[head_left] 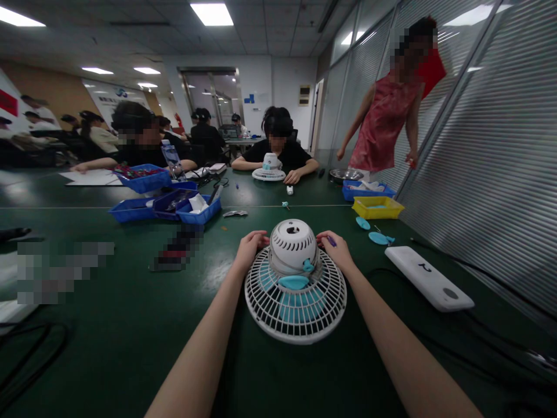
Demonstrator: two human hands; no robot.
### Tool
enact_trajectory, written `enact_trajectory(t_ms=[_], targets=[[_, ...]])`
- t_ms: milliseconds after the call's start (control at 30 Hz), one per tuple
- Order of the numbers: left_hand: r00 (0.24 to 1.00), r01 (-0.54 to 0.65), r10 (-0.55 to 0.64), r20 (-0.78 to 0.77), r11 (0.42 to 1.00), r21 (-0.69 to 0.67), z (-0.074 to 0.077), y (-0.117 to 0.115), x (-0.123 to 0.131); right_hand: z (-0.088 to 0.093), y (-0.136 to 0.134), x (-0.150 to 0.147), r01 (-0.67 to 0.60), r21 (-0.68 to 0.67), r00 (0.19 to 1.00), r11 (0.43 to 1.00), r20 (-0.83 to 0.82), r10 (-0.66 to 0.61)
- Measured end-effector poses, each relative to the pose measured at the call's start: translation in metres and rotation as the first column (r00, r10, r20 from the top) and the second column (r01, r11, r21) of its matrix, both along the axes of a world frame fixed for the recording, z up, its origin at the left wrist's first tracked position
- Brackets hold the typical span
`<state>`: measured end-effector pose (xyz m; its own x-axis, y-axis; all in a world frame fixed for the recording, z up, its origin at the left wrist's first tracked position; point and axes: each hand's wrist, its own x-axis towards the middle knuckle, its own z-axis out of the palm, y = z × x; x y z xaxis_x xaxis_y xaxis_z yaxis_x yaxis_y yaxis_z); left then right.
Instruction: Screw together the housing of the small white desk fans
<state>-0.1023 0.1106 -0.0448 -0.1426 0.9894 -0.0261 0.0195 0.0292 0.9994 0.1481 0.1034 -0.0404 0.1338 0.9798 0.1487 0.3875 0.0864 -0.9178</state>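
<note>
Between the two hands, face down on the green counter (130,313), sits a white fan (300,325). Its upright housing rises between the fingertips, and its round grille spreads nearer the wearer than both hands, between the forearms. The left hand (251,248) curls beside the housing; the right hand (339,251), opposite and well apart from it, holds a slim purple object (331,240). Whether either hand grips the fan, I cannot tell. The housing is slotted, with a dark opening on top; a grey cord circles it. Turquoise fittings mark its near side, and light-blue blades show through the grille.
</note>
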Motion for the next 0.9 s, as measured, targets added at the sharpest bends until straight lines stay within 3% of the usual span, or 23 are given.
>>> enact_trajectory(t_ms=[133, 300, 900], targets=[[0.984, -0.093, 0.087, 0.157, 0.995, 0.033, -0.009, 0.002, -0.003, 0.001, -0.001, 0.001, -0.006, 0.004, 1.0, 1.0, 0.03, 0.005], [0.965, -0.11, 0.097, 0.244, 0.993, 0.041, -0.012, 0.004, -0.002, 0.0, 0.0, 0.001, -0.006, 0.031, 0.998, 0.999, 0.06, 0.004], [0.945, -0.097, 0.069, 0.321, 0.993, 0.073, -0.015, 0.007, -0.003, -0.003, 0.003, 0.001, -0.004, 0.065, 0.997, 0.998, 0.077, -0.001]])
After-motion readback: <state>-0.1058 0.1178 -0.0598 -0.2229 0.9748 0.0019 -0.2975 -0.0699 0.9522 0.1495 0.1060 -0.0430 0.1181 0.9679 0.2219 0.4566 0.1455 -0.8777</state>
